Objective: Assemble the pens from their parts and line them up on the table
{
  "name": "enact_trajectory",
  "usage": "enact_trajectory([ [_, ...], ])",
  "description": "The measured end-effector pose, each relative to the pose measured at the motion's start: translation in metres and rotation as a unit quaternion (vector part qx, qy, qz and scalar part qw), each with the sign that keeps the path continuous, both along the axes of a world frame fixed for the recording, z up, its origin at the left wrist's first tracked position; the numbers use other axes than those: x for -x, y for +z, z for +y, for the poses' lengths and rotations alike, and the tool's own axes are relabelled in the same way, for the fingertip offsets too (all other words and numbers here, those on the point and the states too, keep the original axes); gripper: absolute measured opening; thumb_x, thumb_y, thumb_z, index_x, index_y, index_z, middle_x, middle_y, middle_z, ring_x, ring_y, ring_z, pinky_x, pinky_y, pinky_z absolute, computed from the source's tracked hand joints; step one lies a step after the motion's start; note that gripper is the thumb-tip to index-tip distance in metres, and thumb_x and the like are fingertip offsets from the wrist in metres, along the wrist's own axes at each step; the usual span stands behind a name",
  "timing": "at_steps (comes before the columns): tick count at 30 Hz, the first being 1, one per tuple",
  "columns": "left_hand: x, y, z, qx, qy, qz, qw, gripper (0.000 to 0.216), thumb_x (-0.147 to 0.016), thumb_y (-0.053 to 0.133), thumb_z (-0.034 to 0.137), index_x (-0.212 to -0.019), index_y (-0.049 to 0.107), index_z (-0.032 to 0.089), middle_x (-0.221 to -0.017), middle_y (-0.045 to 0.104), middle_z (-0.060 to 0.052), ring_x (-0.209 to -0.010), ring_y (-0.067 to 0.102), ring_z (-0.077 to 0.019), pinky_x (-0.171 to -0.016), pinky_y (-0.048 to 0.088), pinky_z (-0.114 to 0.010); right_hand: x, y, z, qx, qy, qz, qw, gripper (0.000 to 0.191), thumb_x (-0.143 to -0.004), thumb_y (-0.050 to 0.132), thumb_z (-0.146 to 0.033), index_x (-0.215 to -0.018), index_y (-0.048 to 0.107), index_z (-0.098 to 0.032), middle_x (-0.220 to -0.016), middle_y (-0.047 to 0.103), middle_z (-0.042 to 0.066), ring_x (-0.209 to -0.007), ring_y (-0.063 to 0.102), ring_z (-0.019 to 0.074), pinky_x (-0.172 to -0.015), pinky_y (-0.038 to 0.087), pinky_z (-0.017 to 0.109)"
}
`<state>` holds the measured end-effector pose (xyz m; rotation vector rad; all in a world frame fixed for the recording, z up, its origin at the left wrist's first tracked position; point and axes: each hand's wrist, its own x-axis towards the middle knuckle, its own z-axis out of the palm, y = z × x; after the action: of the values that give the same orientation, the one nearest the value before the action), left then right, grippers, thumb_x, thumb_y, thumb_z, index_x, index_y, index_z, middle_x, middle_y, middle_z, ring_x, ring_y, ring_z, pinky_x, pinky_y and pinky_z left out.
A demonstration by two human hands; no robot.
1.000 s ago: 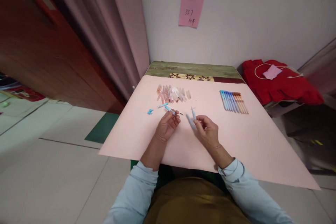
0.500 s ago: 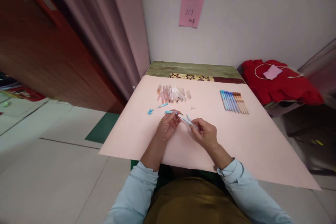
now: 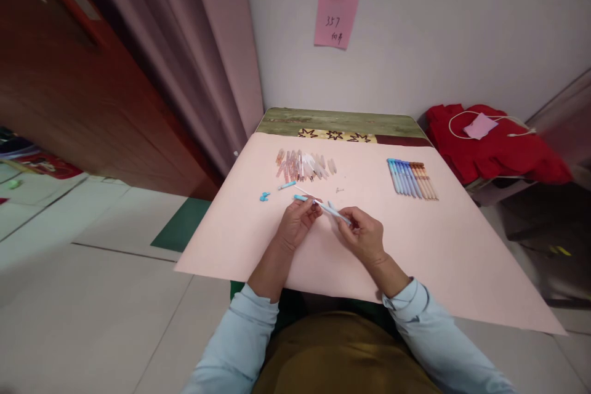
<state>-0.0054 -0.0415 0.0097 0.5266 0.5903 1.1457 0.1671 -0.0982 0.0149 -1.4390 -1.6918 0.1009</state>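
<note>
My small table in a corner, with a pale wall ahead.
The white wall (image 3: 415,55) fills the upper right of the frame, with a pink note (image 3: 335,20) stuck on it. A mauve curtain (image 3: 198,43) hangs at upper left beside a red-brown wooden door (image 3: 69,86). Pale floor tiles (image 3: 92,301) run along the left, with a green mat (image 3: 178,226) by my table (image 3: 341,121). A red cloth (image 3: 494,151) lies at right.

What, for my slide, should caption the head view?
Left hand and right hand hold a light-blue pen over the pink sheet; loose pen parts and a row of pens lie beyond.
</note>
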Motion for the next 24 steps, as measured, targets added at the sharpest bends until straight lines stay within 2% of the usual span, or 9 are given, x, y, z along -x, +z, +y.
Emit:
enact_trajectory([
  [13,-0.0046,-0.0001,-0.0005,-0.004,0.016,0.031,0.999,0.02,-0.073,0.079,0.021,-0.085,0.066,0.011,-0.087,0.069,-0.006,-0.071,0.062,-0.0098,-0.074,0.051,-0.025,-0.0017,0.0005,0.0009,-0.009,0.001,-0.005,1.0,0.01,-0.085,0.06,-0.028,-0.086,0.067,-0.021,-0.068,0.064,-0.001,-0.055,0.053,0.011,-0.055,0.04,0.023],
  [24,-0.0067,-0.0012,-0.0028,-0.028,-0.002,0.088,0.996,0.025,-0.066,0.083,0.02,-0.086,0.07,0.011,-0.081,0.07,-0.006,-0.07,0.063,-0.012,-0.076,0.05,-0.028,-0.0025,0.0008,0.001,-0.02,0.005,0.024,1.0,0.012,-0.087,0.06,-0.03,-0.087,0.068,-0.021,-0.078,0.068,0.002,-0.062,0.057,0.0126,-0.061,0.045,0.025],
])
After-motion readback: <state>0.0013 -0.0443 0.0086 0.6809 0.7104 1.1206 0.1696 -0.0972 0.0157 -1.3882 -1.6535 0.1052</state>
